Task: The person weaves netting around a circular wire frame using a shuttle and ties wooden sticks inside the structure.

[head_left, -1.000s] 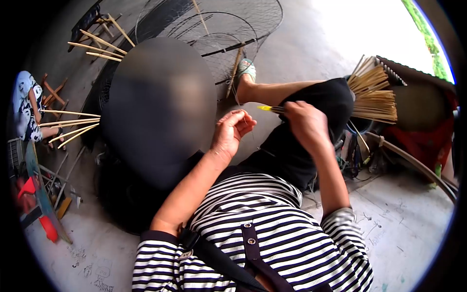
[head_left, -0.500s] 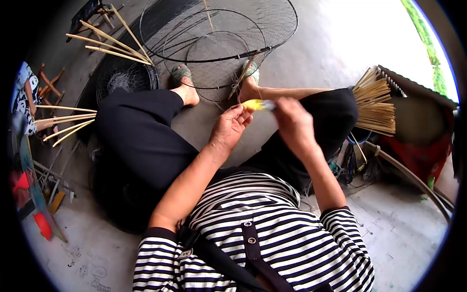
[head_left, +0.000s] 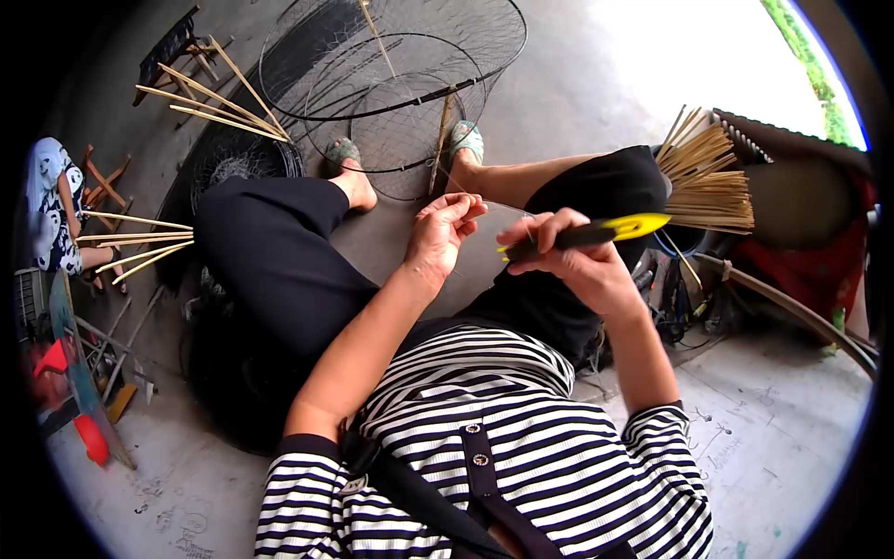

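My right hand [head_left: 587,265] is wrapped round a yellow netting shuttle [head_left: 638,225] with dark cord wound on its middle; its yellow tip points up to the right. My left hand [head_left: 441,233] pinches a thin line [head_left: 507,207], which runs across to my right hand. Beyond my hands, a net on round black hoops [head_left: 400,98] stands on the floor between and past my feet. A light stick [head_left: 440,144] hangs at the near side of the net.
Right of my knee is a bundle of thin wooden sticks [head_left: 708,177]. More sticks [head_left: 223,98] rise from a dark round container [head_left: 244,158] at the left. A person in patterned clothes [head_left: 58,205] sits at the far left near a wooden stool [head_left: 104,177].
My right hand has turned and moved slightly right and down from my left hand, with the shuttle now pointing away from it. The line between my hands now shows. A blurred disc over my left knee has gone.
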The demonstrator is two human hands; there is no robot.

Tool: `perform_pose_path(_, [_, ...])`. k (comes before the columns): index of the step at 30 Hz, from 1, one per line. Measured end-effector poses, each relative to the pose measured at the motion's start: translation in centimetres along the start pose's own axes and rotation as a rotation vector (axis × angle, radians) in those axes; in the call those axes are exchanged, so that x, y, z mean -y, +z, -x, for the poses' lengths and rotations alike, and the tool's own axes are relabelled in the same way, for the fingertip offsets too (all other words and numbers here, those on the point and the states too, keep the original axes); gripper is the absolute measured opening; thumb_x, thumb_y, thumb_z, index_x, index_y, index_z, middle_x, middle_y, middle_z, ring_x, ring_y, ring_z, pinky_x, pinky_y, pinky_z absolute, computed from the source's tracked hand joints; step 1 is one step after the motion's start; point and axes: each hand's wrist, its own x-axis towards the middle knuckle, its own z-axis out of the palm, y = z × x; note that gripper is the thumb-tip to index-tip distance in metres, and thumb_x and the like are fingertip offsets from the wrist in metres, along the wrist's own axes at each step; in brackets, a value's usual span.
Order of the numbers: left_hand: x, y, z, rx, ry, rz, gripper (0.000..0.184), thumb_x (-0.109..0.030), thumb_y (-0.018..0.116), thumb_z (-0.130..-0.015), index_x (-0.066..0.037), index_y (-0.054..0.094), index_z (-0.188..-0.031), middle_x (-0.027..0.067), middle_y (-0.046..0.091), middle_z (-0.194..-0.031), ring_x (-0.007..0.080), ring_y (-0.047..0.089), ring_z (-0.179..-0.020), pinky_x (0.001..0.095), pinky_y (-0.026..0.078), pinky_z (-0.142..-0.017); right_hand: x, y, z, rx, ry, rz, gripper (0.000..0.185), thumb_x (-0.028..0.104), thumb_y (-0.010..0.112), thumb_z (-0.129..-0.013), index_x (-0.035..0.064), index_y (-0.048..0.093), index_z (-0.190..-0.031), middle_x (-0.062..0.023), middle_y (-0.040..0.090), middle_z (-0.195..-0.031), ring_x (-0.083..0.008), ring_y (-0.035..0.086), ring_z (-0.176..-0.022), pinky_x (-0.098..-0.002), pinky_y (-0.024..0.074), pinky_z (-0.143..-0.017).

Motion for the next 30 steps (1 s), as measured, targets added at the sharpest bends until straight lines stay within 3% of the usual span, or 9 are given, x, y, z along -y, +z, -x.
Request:
perform_pose_path(4, [2.2,1.9,-2.0,0.015,0.000,0.123,0.008,-0.010,0.060,-0.085,-0.007,0.061,-0.092,0.0049,0.064,-0.094,0.0124,0.057,-0.074,0.0247,0.041,-0.060,8.3,1.2,8.4,-0.181,-0.231,1.209,0.016,-0.001,0.064,-0.069,-0.0013,0.050,-0.077,-0.0179,0.056,-0.119,-0.0314,0.051,-0.115,-0.0376,0.0410,-0.095])
perform_pose_path(9, [1.3,4.7,-3.2,0.216,0.010,0.489,0.009,-0.011,0.057,-0.087,-0.007,0.058,-0.095,0.0035,0.063,-0.092,0.0104,0.053,-0.068,0.0238,0.039,-0.057,21.3,3.4,22.4,0.009,-0.865,0.246,0.022,0.012,0.050,-0.089,0.0076,0.046,-0.068,0.0015,0.043,-0.055,-0.0092,0.039,-0.045,-0.0208,0.0371,-0.049])
perform_pose_path(11, [0.2,5.4,-1.9,0.233,-0.057,0.623,0.009,-0.008,0.056,-0.087,-0.003,0.058,-0.094,0.0046,0.063,-0.090,0.0106,0.052,-0.064,0.0237,0.038,-0.055,21.8,2.2,22.4,-0.413,-0.988,0.472,0.020,0.012,0.044,-0.091,0.0042,0.049,-0.073,0.0034,0.036,-0.054,-0.0087,0.030,-0.043,-0.0209,0.0278,-0.044])
perform_pose_path(15, [1.9,3.4,1.1,0.166,-0.126,0.502,0.009,-0.010,0.056,-0.085,-0.003,0.059,-0.089,0.0061,0.063,-0.085,0.0110,0.051,-0.062,0.0243,0.039,-0.052,15.5,-7.6,17.7,-1.304,-0.757,1.826,0.017,0.007,0.057,-0.086,-0.0011,0.064,-0.099,-0.0086,0.066,-0.095,-0.0144,0.060,-0.080,-0.0278,0.0475,-0.071])
perform_pose_path(18, [5.0,-0.7,2.7,0.011,-0.198,0.216,0.010,-0.014,0.058,-0.083,-0.004,0.058,-0.084,0.0087,0.064,-0.086,0.0135,0.054,-0.064,0.0255,0.041,-0.053,5.0,-3.3,5.1,-0.863,-0.310,1.399,0.018,0.008,0.056,-0.083,0.0020,0.065,-0.098,-0.0157,0.065,-0.087,-0.0258,0.062,-0.080,-0.0353,0.0492,-0.069])
perform_pose_path(22, [5.2,-2.8,2.8,-0.091,-0.233,-0.127,0.009,-0.013,0.055,-0.083,-0.006,0.060,-0.086,0.0081,0.065,-0.083,0.0141,0.055,-0.060,0.0245,0.043,-0.054,-7.7,-3.9,-8.7,-0.346,0.450,1.701,0.017,0.017,0.055,-0.082,0.0036,0.065,-0.087,-0.0203,0.064,-0.082,-0.0351,0.063,-0.079,-0.0411,0.0504,-0.069])
perform_pose_path(24, [4.8,-3.1,2.1,-0.083,-0.254,-0.278,0.011,-0.013,0.055,-0.083,-0.006,0.062,-0.088,0.0073,0.066,-0.082,0.0137,0.056,-0.059,0.0241,0.043,-0.055,-12.1,-5.9,-11.7,-0.254,0.688,1.226,0.022,0.020,0.052,-0.085,0.0025,0.064,-0.087,-0.0215,0.064,-0.082,-0.0353,0.063,-0.080,-0.0432,0.0497,-0.069])
perform_pose_path(28, [3.5,-6.1,-1.1,-0.089,-0.134,-0.759,0.019,-0.010,0.053,-0.084,-0.004,0.067,-0.094,0.0103,0.069,-0.088,0.0155,0.060,-0.063,0.0268,0.044,-0.055,-13.6,-7.7,-9.8,-0.418,0.073,1.535,0.018,0.019,0.054,-0.087,0.0041,0.062,-0.091,-0.0199,0.063,-0.072,-0.0356,0.063,-0.067,-0.0426,0.0498,-0.060])
perform_pose_path(30, [4.2,-8.5,-4.1,-0.113,0.663,-1.441,0.024,-0.010,0.053,-0.082,-0.006,0.064,-0.103,0.0090,0.066,-0.098,0.0211,0.063,-0.073,0.0331,0.045,-0.058,-12.4,-7.1,-8.8,-0.334,0.189,1.809,0.011,0.014,0.052,-0.085,0.0068,0.058,-0.090,-0.0175,0.063,-0.069,-0.0351,0.062,-0.063,-0.0439,0.0497,-0.058])
